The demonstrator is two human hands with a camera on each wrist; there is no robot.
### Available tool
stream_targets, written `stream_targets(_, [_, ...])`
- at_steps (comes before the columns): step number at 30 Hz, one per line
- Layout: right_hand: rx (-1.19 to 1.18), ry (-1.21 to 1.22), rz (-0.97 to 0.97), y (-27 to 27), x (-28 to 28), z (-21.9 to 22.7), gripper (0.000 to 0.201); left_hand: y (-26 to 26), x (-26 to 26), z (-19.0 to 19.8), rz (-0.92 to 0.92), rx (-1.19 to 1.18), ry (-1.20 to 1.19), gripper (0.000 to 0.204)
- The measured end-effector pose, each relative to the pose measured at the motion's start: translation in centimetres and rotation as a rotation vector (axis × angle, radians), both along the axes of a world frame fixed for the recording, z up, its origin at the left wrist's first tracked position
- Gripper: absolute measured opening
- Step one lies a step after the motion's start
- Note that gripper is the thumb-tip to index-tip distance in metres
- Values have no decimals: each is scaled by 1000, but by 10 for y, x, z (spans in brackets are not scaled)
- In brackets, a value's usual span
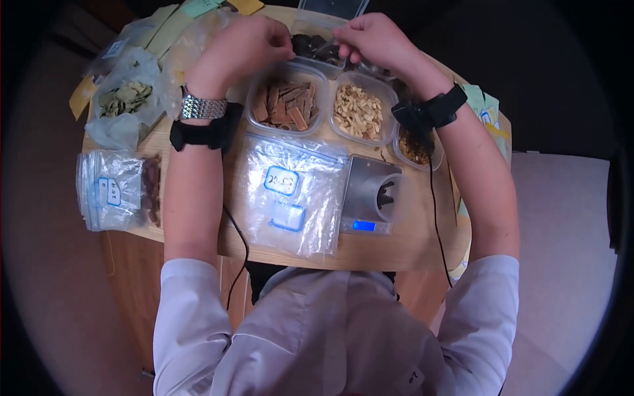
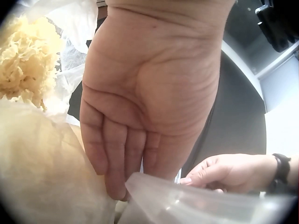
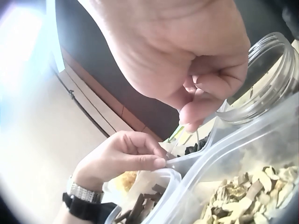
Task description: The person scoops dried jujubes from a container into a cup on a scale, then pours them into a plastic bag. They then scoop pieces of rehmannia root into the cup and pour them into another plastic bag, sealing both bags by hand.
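Note:
At the clear container of dark pieces (image 1: 320, 49), my left hand (image 1: 254, 49) is at the left side, its thumb and fingers pinching the rim in the right wrist view. Fairly straight fingers of my left hand (image 2: 145, 98) lie beside a clear plastic wall (image 2: 177, 198). Across the container, my right hand (image 1: 376, 46) has curled fingers. The right wrist view shows my right hand (image 3: 187, 60) pinching a thin clear item (image 3: 178, 141) above the dark pieces (image 3: 196, 147); what it is, I cannot tell.
Containers of brown bark (image 1: 287, 109) and pale slices (image 1: 358, 112) stand nearer me. In front are zip bags (image 1: 290, 198) and a scale (image 1: 356, 168) bearing a small cup (image 1: 389, 198). Leaves (image 1: 125, 99) and another bag (image 1: 109, 191) lie left; a round clear jar (image 3: 275, 70) is beside my right hand.

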State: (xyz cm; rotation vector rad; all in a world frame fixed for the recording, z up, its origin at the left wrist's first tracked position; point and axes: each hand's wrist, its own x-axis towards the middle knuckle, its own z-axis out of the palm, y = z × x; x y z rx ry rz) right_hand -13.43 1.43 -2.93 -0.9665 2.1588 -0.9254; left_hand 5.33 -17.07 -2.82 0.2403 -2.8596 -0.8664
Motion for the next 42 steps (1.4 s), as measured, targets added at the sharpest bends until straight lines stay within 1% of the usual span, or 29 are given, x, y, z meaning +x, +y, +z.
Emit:
stream_targets(2, [12, -34, -9, 0, 8, 10, 29, -1, -2, 0, 6, -19, 10, 13])
stream_targets(5, [-15, -82, -44, 2, 5, 8, 27, 0, -2, -1, 10, 31, -7, 13])
stream_targets(11, [-29, -194, -112, 7, 5, 20, 27, 0, -2, -1, 39, 12, -3, 14])
stream_targets(14, [-27, -116, -72, 5, 2, 15, 27, 1, -2, -3, 46, 7, 22, 14])
stream_targets(20, [-63, -173, -81, -5, 9, 10, 27, -1, -2, -4, 29, 28, 34, 16])
stream_targets(23, [-54, -194, -71, -3, 4, 10, 26, -1, -2, -3, 25, 50, 28, 17])
stream_targets(26, [-50, -268, -70, 4, -2, 13, 25, -2, -2, -3, 43, 83, 36, 19])
stream_targets(29, [-50, -324, -108, 8, -5, 15, 24, -3, 0, -1, 41, 83, 55, 21])
stream_targets(33, [-55, -335, -147, 13, -11, 14, 25, -4, 0, 3, 64, 137, 4, 20])
stream_targets(35, [-52, -333, -161, 14, -13, 14, 26, -3, 0, 5, 66, 117, -4, 19])
stream_targets(39, [-113, -334, -148, 22, -18, 17, 25, -3, 1, 4, 43, 129, 4, 18])
stream_targets(42, [-191, -336, -120, 42, -23, 24, 25, -3, 0, 2, 4, 198, -32, 17])
